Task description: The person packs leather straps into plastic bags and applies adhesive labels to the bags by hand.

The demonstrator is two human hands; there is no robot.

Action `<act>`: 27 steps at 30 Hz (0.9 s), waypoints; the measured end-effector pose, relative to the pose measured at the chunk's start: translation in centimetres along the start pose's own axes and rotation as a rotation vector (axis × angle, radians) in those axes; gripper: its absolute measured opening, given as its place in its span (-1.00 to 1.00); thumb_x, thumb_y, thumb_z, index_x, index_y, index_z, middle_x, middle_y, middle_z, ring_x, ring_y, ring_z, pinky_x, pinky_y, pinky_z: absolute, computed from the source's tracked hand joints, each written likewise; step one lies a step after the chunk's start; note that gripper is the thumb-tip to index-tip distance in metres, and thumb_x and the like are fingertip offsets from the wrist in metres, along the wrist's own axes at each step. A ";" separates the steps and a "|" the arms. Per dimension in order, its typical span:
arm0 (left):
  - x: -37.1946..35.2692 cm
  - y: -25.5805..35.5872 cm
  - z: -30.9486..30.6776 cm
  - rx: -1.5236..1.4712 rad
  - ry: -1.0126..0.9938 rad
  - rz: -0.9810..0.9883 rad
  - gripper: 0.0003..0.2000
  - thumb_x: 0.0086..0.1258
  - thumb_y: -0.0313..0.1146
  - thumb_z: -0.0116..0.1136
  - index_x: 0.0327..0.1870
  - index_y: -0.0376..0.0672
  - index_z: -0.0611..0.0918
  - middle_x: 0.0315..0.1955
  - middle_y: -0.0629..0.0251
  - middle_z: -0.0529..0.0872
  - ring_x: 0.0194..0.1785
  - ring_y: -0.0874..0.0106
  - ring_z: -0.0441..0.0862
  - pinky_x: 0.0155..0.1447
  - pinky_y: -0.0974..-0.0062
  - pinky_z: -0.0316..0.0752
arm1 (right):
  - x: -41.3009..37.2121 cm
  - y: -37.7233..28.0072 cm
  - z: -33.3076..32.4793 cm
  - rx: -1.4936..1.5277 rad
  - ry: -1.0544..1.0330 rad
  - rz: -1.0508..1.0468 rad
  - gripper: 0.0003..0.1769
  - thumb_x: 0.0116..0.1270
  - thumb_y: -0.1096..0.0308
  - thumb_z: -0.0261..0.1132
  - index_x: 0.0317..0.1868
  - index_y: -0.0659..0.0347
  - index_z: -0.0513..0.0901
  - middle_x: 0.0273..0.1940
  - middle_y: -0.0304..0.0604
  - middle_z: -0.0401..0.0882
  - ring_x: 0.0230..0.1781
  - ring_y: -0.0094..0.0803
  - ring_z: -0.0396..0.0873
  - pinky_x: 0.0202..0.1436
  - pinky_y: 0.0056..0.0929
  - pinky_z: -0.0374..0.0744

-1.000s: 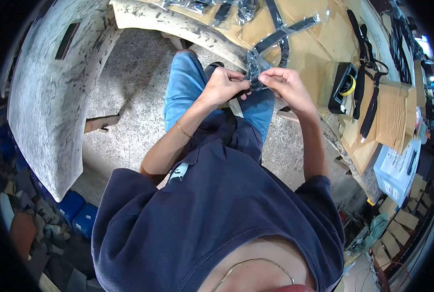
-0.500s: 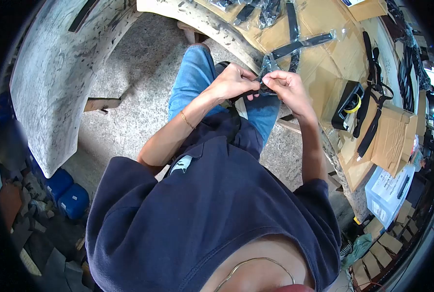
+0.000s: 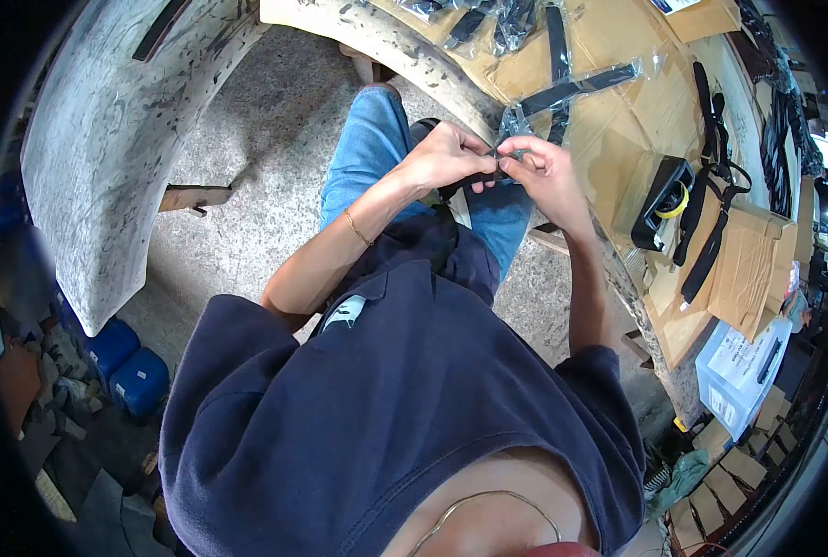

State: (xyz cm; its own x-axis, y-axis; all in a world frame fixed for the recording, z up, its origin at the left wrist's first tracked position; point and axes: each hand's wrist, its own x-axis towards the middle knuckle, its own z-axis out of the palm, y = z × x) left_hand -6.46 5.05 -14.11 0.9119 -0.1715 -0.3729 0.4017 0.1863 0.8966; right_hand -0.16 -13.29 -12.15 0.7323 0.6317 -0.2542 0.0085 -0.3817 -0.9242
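Observation:
My left hand and my right hand meet above my lap, beside the bench edge. Both sets of fingers are pinched together on a dark item in clear plastic wrap. Part of the item is hidden behind the fingers, and its wrapped end reaches toward the bench. Close by on the cardboard, a black strap in clear plastic lies crossed over another wrapped strap.
On the right of the bench are a tape dispenser, loose black straps, an open cardboard box and a clear plastic bin. A pale curved tabletop stands at left; blue containers sit below it.
My right hand has shifted slightly, its thumb and fingers now closer to my left fingertips. My left hand has barely moved.

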 end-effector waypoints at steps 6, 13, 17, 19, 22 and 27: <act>0.1 0.0 -0.1 0.036 0.005 -0.014 -0.82 0.18 -0.50 0.19 -0.31 -0.47 0.67 -0.50 0.14 0.71 -0.49 0.50 0.65 -0.37 0.59 0.55 | -1.1 -2.0 1.9 -0.292 0.331 -0.147 -0.77 0.17 0.51 0.35 -0.12 0.18 0.63 -0.70 -0.34 0.11 -0.67 -0.60 0.13 -0.55 -0.52 0.23; 0.1 0.3 -0.2 -0.021 0.001 0.050 -0.81 0.22 -0.48 0.20 -0.26 -0.47 0.67 -0.48 0.14 0.71 -0.49 0.51 0.64 -0.38 0.60 0.55 | -1.5 -1.6 1.3 -0.684 0.265 -0.401 -0.72 0.26 0.41 0.27 0.00 0.06 0.67 -0.49 -0.08 0.48 -0.53 -0.18 0.51 -0.45 -0.27 0.46; -0.3 1.1 0.0 -0.026 -0.011 0.029 -0.81 0.24 -0.46 0.20 -0.24 -0.43 0.68 -0.48 0.18 0.70 -0.50 0.59 0.58 -0.41 0.67 0.47 | -1.9 -2.4 0.9 -0.797 0.178 -0.314 -0.69 0.31 0.27 0.23 0.07 0.01 0.63 -0.41 -0.06 0.55 -0.45 -0.06 0.58 -0.42 -0.20 0.52; -0.2 0.9 0.0 -0.030 -0.018 0.040 -0.82 0.25 -0.46 0.20 -0.25 -0.43 0.68 -0.48 0.18 0.70 -0.50 0.59 0.58 -0.41 0.67 0.47 | -1.8 -1.9 1.0 -0.716 0.255 -0.381 -0.68 0.32 0.29 0.23 0.09 -0.01 0.62 -0.41 -0.07 0.55 -0.46 -0.07 0.58 -0.42 -0.20 0.52; 0.0 0.9 0.1 -0.034 -0.033 0.064 -0.83 0.25 -0.46 0.20 -0.27 -0.43 0.67 -0.49 0.19 0.70 -0.51 0.60 0.58 -0.42 0.67 0.47 | -2.0 -2.2 0.9 -0.602 0.333 -0.451 -0.64 0.30 0.36 0.25 0.12 -0.01 0.61 -0.44 -0.08 0.51 -0.48 -0.11 0.55 -0.42 -0.25 0.50; -0.2 1.4 0.9 -0.017 0.003 0.053 -0.82 0.25 -0.47 0.20 -0.23 -0.42 0.68 -0.46 0.22 0.71 -0.50 0.60 0.59 -0.42 0.68 0.47 | -2.5 -1.5 0.6 -0.737 0.255 -0.452 -0.64 0.29 0.41 0.25 0.11 0.01 0.62 -0.49 -0.07 0.42 -0.52 -0.16 0.51 -0.46 -0.31 0.47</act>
State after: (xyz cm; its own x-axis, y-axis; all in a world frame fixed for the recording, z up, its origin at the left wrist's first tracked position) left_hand -6.15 4.49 -12.57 0.9322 -0.1584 -0.3255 0.3541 0.2115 0.9110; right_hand -2.37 -13.89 -10.35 0.6814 0.6912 0.2407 0.7023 -0.5248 -0.4809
